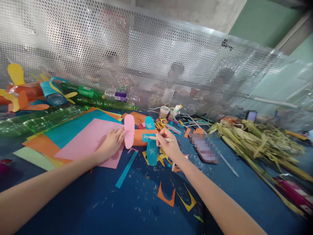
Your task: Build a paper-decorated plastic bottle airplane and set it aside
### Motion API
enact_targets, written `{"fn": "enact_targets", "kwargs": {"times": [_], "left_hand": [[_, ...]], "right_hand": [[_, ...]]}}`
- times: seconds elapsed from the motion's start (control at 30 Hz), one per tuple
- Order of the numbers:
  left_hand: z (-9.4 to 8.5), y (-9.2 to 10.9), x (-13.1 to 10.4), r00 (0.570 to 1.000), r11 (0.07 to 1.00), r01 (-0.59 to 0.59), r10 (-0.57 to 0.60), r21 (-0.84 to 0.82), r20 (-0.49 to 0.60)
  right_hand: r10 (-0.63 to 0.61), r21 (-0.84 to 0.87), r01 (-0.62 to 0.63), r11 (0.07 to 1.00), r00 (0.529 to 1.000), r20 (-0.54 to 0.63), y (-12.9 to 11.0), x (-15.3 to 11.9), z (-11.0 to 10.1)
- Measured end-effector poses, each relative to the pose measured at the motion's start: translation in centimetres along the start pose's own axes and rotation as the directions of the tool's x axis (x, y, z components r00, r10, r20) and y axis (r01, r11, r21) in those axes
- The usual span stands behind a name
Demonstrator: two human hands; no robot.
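A craft airplane lies in front of me, with an orange body, blue wings bearing pale stars, and a pink rounded strip across its left end. My left hand grips that left end, its fingertips partly hidden behind the pink strip. In my right hand is a slim white pen, pinched between thumb and fingers. Its tip rests at a blue patch on the body between the wings. Under my left forearm and hand spreads a pink paper sheet.
Orange and yellow offcuts and a blue strip lie on the blue table. Green bottles stand left, a phone and dried husks right. A perforated metal screen rises behind.
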State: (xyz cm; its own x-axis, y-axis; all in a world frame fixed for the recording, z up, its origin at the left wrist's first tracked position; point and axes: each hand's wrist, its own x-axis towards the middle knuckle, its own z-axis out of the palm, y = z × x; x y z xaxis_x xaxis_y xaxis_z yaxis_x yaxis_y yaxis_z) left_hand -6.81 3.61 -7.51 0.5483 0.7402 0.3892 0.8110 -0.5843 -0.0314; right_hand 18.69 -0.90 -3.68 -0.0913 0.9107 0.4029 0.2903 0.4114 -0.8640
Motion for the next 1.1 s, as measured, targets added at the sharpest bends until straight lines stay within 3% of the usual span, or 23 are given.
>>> {"fn": "enact_targets", "kwargs": {"times": [0.47, 1.1], "left_hand": [[-0.6, 0.3, 0.1, 1.000, 0.999, 0.026, -0.026, -0.023, 0.005], [0.1, 0.0, 0.0, 0.999, 0.999, 0.024, -0.026, -0.043, -0.032]], "right_hand": [[0.013, -0.026, -0.012, 1.000, 0.999, 0.038, -0.8, -0.2, 0.5], [-0.008, -0.061, 0.012, 0.998, 0.998, 0.065, -0.9, -0.3, 0.5]]}}
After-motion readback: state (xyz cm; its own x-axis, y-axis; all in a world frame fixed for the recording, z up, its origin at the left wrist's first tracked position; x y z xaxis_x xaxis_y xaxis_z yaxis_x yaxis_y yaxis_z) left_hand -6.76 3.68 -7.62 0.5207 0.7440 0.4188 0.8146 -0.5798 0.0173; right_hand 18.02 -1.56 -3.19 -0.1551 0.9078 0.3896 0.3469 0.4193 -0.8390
